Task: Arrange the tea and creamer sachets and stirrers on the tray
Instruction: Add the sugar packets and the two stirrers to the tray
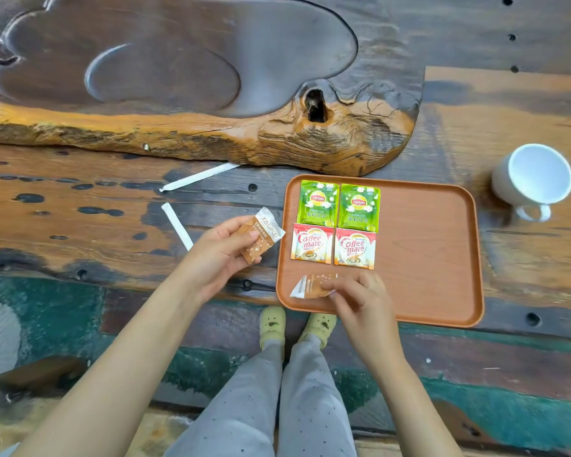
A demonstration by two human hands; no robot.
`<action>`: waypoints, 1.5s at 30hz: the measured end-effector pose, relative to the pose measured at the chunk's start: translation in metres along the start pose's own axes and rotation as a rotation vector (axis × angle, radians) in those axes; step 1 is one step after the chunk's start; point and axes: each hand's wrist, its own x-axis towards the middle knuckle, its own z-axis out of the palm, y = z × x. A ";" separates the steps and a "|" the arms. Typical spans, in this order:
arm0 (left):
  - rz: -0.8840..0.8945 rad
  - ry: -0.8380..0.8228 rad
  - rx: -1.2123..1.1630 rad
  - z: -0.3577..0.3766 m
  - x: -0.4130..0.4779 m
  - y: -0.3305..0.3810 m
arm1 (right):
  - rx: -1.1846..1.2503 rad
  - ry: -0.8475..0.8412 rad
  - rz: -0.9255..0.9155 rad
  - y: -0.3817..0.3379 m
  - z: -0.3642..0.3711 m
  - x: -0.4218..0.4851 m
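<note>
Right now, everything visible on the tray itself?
The tray is a rounded-corner rectangle with a low raised rim, orange-brown, wood-look. It lies flat on the wooden table, near its front edge. Its left part carries two green tea sachets above two red creamer sachets; the right hand sets a brown sachet below them. The right part is bare.

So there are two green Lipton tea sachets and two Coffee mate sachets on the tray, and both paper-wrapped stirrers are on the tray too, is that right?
Not quite. The head view shows both stirrers lying on the table, left of the tray, not on it. The two Lipton sachets and two Coffee mate sachets are on the tray.
</note>
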 end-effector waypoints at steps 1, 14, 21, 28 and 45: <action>-0.001 -0.001 0.009 0.001 0.000 0.000 | -0.032 -0.010 -0.016 0.002 0.001 -0.002; -0.009 -0.016 0.129 0.011 -0.002 -0.005 | -0.236 -0.051 -0.115 0.001 0.012 0.001; -0.010 -0.025 0.174 0.018 -0.003 -0.007 | -0.377 -0.144 -0.061 -0.003 0.021 0.005; -0.013 -0.021 0.199 0.021 -0.003 -0.007 | -0.353 -0.165 -0.067 -0.007 0.022 0.012; 0.111 0.012 0.485 0.080 -0.016 -0.025 | 0.656 -0.076 0.418 -0.032 -0.013 0.024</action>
